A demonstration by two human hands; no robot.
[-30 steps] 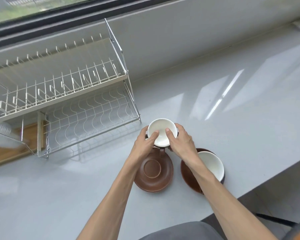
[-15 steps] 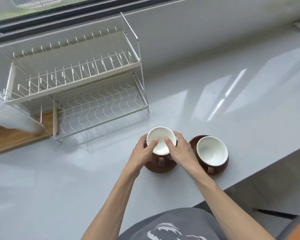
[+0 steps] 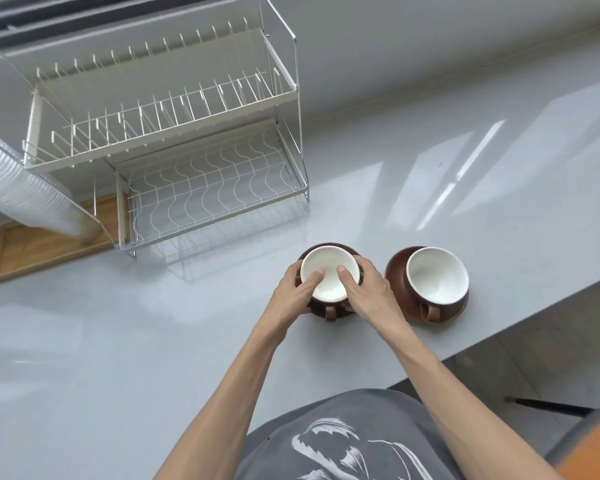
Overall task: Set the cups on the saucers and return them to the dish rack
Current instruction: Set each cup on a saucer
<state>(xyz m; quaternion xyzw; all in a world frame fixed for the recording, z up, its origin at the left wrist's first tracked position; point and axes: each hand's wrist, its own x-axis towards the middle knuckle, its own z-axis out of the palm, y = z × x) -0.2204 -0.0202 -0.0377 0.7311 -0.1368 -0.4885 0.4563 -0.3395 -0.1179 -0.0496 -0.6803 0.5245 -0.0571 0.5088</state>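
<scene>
A brown cup with a white inside (image 3: 329,271) stands on a brown saucer (image 3: 329,245) in the middle of the grey counter, its handle toward me. My left hand (image 3: 293,294) and my right hand (image 3: 368,291) both grip this cup, thumbs over the rim inside it. To the right, a second brown cup (image 3: 437,275) sits on its own saucer (image 3: 395,271), untouched. The two-tier white wire dish rack (image 3: 201,188) stands to the back left with nothing on its shelves.
A stack of clear plastic cups (image 3: 21,192) lies tilted in a holder left of the rack, above a wooden tray (image 3: 42,247). The counter's front edge (image 3: 520,313) runs diagonally at the right, close to the second saucer. A wall with a window sill lies behind the rack.
The cup in my hands has come down onto the left saucer, which lay bare a second ago. The view has shifted, so the rack shows more fully.
</scene>
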